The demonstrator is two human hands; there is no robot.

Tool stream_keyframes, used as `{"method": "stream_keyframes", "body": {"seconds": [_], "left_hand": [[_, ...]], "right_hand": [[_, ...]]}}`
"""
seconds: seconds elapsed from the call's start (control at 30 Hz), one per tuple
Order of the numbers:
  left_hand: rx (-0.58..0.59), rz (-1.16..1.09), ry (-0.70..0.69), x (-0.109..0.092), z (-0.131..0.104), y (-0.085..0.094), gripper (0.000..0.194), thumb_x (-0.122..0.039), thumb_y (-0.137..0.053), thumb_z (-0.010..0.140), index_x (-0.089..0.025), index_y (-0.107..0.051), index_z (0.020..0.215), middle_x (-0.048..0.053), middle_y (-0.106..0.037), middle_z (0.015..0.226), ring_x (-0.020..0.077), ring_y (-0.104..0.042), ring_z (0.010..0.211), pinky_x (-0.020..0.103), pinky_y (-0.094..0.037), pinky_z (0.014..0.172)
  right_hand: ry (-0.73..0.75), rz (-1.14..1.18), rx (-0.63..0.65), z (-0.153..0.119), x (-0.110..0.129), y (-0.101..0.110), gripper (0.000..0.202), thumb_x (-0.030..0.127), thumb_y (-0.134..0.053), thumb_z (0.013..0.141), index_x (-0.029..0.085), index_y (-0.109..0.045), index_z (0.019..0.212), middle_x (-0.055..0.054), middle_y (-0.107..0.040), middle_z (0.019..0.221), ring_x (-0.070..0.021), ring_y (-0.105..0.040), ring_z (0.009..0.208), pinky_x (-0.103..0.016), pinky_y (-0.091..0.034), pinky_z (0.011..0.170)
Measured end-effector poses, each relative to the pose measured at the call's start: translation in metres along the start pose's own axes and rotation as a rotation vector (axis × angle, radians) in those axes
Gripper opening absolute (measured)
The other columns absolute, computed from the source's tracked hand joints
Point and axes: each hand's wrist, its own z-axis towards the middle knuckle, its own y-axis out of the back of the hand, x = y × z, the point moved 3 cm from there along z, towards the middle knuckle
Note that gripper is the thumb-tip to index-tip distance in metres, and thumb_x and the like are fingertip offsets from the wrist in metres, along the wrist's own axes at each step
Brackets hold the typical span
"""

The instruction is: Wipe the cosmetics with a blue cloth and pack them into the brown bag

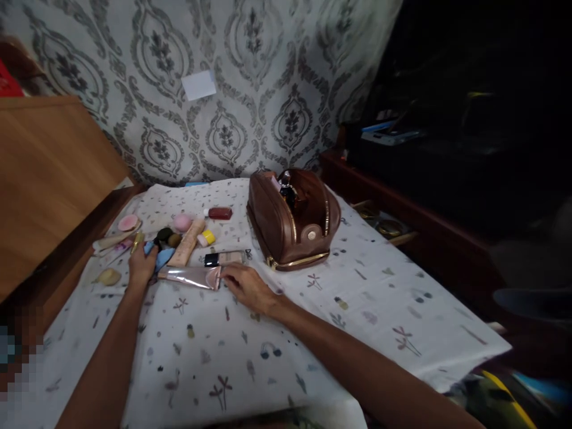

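Note:
My right hand has its fingers closed at the flat crimped end of a shiny pink squeeze tube, which lies on the cloth. Among the small cosmetics on the left is my left hand, fingers curled; a gold-coloured piece and a light blue item show beside them, but what it grips is hidden. Just beyond the pink tube lie a beige tube and a foundation bottle with a black cap. A brown cosmetic bag stands unzipped to the right, a dark bottle inside.
A pink sponge, a yellow-capped jar, a small red bottle and a beige sponge lie on the patterned cloth. A wooden panel borders the left; an open drawer sits at right.

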Motion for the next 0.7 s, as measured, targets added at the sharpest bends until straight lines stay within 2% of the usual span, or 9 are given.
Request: {"method": "stream_keyframes", "body": {"seconds": [0.1, 0.23, 0.37, 0.43, 0.53, 0.6, 0.7], "left_hand": [[-0.014, 0.007, 0.041, 0.001, -0.002, 0.001, 0.045, -0.038, -0.047, 0.081, -0.012, -0.066, 0.113, 0.016, -0.070, 0.104, 0.0337, -0.065, 0.105, 0.046, -0.050, 0.098], [-0.047, -0.010, 0.027, 0.000, -0.004, 0.003, 0.041, -0.033, -0.048, 0.081, -0.014, -0.067, 0.112, 0.013, -0.070, 0.106, 0.0307, -0.064, 0.105, 0.043, -0.050, 0.099], [-0.089, -0.035, -0.023, -0.005, -0.006, 0.010, 0.041, -0.026, -0.047, 0.080, -0.014, -0.065, 0.114, 0.012, -0.069, 0.110, 0.0287, -0.062, 0.111, 0.041, -0.047, 0.104], [-0.112, -0.040, -0.071, -0.009, -0.008, 0.015, 0.042, -0.021, -0.046, 0.078, -0.014, -0.064, 0.114, 0.012, -0.067, 0.115, 0.0281, -0.059, 0.116, 0.041, -0.044, 0.107], [-0.148, -0.054, -0.175, -0.017, -0.010, 0.022, 0.040, -0.017, -0.045, 0.076, -0.015, -0.064, 0.111, 0.012, -0.066, 0.113, 0.0280, -0.058, 0.114, 0.041, -0.043, 0.105], [-0.160, -0.072, -0.244, -0.024, -0.014, 0.025, 0.037, -0.016, -0.044, 0.077, -0.015, -0.063, 0.108, 0.011, -0.066, 0.108, 0.0281, -0.059, 0.111, 0.042, -0.044, 0.103], [-0.142, -0.088, -0.335, -0.038, -0.020, 0.026, 0.035, -0.015, -0.045, 0.078, -0.016, -0.063, 0.108, 0.011, -0.065, 0.107, 0.0278, -0.058, 0.110, 0.041, -0.044, 0.101]], "right_hand": [[0.006, 0.001, -0.003, 0.000, -0.001, -0.001, 0.023, 0.005, -0.051, 0.088, 0.017, -0.068, 0.098, -0.008, -0.072, 0.102, -0.0192, -0.066, 0.096, -0.033, -0.051, 0.090], [-0.006, -0.005, -0.024, -0.001, -0.001, 0.000, 0.022, 0.006, -0.052, 0.089, 0.018, -0.069, 0.096, -0.006, -0.071, 0.095, -0.0180, -0.065, 0.090, -0.032, -0.052, 0.086], [-0.036, -0.049, -0.134, -0.002, -0.004, 0.008, 0.024, 0.009, -0.051, 0.090, 0.019, -0.069, 0.102, -0.006, -0.067, 0.098, -0.0174, -0.063, 0.086, -0.033, -0.053, 0.084], [-0.034, -0.102, -0.213, -0.002, -0.006, 0.012, 0.025, 0.011, -0.050, 0.091, 0.019, -0.068, 0.105, -0.009, -0.067, 0.103, -0.0210, -0.062, 0.096, -0.038, -0.053, 0.090], [-0.028, -0.211, -0.281, -0.003, -0.012, 0.014, 0.028, 0.011, -0.051, 0.088, 0.017, -0.067, 0.111, -0.015, -0.063, 0.122, -0.0284, -0.055, 0.119, -0.048, -0.047, 0.104], [-0.050, -0.254, -0.268, -0.004, -0.019, 0.012, 0.034, 0.011, -0.052, 0.087, 0.016, -0.064, 0.118, -0.017, -0.056, 0.135, -0.0305, -0.049, 0.129, -0.053, -0.042, 0.109], [-0.106, -0.248, -0.218, -0.005, -0.031, 0.007, 0.040, 0.013, -0.054, 0.085, 0.016, -0.060, 0.125, -0.018, -0.053, 0.139, -0.0303, -0.047, 0.131, -0.054, -0.042, 0.110]]}}
